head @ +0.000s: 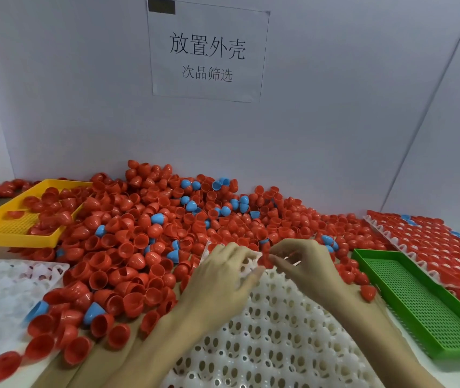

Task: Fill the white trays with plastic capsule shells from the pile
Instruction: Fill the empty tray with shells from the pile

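A big pile of red capsule shells [144, 219] with a few blue ones covers the table against the back wall. In front of me lies a white tray [273, 331] with rows of empty sockets. My left hand [223, 278] lies over the tray's far left corner, fingers loosely curled; whether it holds a shell is hidden. My right hand [304, 261] hovers at the tray's far edge beside the pile, thumb and fingers pinched on a red shell [265, 260]. Another red shell [368, 292] lies by my right wrist.
A yellow mesh tray [13, 228] holding red shells sits at the far left. A green mesh tray [419, 301] lies at the right, with a filled white tray [430, 242] of red shells behind it. Another white tray [4, 284] lies at the near left.
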The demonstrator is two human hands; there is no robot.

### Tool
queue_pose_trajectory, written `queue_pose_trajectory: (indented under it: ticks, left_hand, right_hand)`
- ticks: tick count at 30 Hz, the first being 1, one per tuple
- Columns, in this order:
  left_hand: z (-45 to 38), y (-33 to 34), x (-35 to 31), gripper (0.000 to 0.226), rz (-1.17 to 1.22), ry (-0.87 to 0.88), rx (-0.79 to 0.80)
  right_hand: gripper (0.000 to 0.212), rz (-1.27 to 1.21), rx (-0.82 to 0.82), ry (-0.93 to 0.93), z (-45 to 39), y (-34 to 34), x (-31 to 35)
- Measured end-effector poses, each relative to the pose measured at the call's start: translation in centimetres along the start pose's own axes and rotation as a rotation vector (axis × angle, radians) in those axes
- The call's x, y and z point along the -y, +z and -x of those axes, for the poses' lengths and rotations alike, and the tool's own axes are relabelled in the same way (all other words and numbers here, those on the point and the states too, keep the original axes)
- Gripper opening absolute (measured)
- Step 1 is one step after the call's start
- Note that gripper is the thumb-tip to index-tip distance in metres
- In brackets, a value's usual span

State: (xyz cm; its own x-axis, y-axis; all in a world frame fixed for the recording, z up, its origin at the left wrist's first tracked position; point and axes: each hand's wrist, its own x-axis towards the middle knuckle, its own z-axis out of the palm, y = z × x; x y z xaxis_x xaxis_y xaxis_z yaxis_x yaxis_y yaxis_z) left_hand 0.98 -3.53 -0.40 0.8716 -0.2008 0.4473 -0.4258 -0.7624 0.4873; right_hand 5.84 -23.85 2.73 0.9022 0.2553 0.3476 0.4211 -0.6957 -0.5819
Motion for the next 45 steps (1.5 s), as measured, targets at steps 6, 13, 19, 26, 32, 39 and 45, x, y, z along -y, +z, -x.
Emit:
queue_pose_trajectory:
  ticks: [6,13,19,26,32,39,45]
  left_hand:
    - [1.1,1.2,0.4,0.064,-0.099,0.188,0.473]
    - [2.0,2.4,-0.6,0.058,-0.149,0.145,0.462]
    - [2.0,2.2,-1.0,0.06,-0.149,0.148,0.49]
    - [1.8,1.7,-1.4,0.06,-0.156,0.154,0.533]
    - [1.5,1.5,-1.6,0.063,-0.204,0.193,0.563]
    - [0.5,0.3,-1.1,0.053,0.052,0.049,0.371]
    - [-0.5,-4.7,4.8,0.024,-0.534,-0.425,-0.144]
  right_hand:
    - [0.013,0.172,-0.036,0.002,-3.0,-0.2,-2.5]
    - [0.022,0.338,0.088,-0.115,-4.9,2.5,-1.9]
    - [0.024,0.4,0.152,-0.165,-5.5,3.2,-1.5]
    - [0.014,0.06,0.134,-0.019,-3.2,-1.2,-2.8]
    - [0.024,-0.475,0.102,0.145,-0.3,-4.4,-7.0]
    - [0.043,-0.841,0.089,0.215,-0.1,-4.4,-9.8]
    - [0.034,-0.901,0.024,0.247,0.1,-3.9,-9.7]
